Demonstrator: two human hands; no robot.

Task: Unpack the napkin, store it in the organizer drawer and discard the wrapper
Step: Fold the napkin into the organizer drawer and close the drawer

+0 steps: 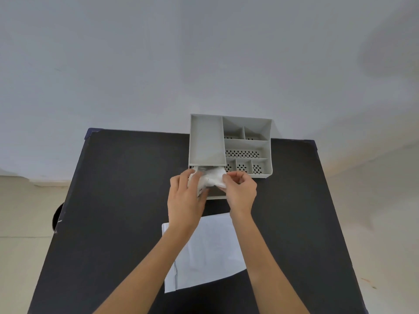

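Black table (118,200) at frame centre, grey organizer (230,143) at its far edge. Left hand (184,200) and right hand (240,191) both pinch the crumpled white napkin (210,177) over the open drawer (215,196); best compressed evenly before release. Flat wrapper (210,250) lies below, apparently undiscarded.

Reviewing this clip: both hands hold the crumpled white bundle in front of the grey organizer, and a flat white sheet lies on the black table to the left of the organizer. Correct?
Not quite. In the head view the flat white sheet lies on the black table nearer the person than the grey organizer, under the forearms, not to its left. The left hand and right hand do hold the crumpled white bundle.
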